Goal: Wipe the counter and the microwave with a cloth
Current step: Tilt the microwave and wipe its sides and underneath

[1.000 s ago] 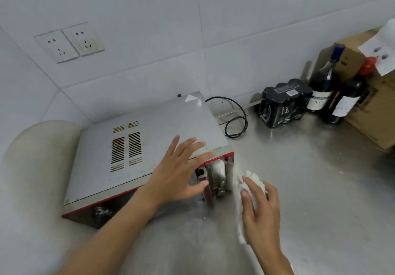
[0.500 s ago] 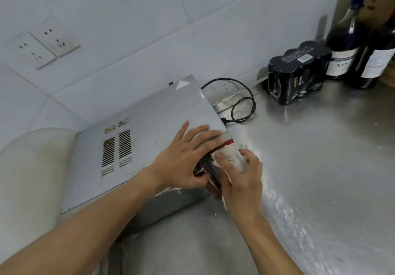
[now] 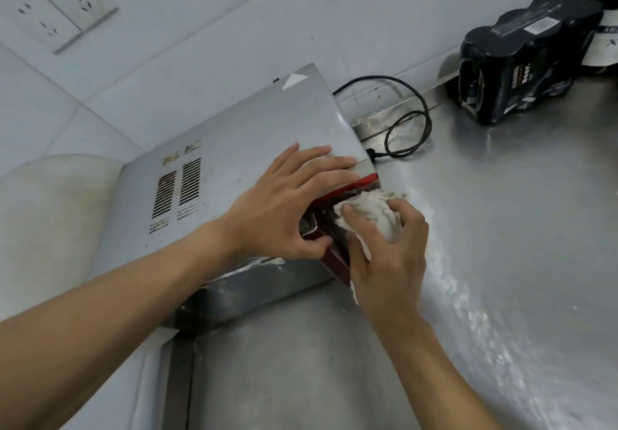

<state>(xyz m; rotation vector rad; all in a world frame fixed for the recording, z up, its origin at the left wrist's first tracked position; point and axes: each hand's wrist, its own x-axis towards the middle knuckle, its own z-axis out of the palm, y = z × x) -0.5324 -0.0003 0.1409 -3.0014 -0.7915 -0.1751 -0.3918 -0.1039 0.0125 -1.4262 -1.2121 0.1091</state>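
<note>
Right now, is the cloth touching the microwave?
Touching. The head view shows the right hand pressing the cloth against the red front corner of the microwave.

Showing wall sockets [image 3: 63, 8] upper left, black cable [image 3: 429, 124] coiling right of centre, wrapped can pack [image 3: 521, 58] standing upper right.

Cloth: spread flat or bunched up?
Bunched. The cloth is a crumpled wad gripped by the right hand against the microwave's red front edge.

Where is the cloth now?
Head view, centre-right: the cloth is bunched in the right hand, against the red front corner of the microwave, beside the left hand.
</note>
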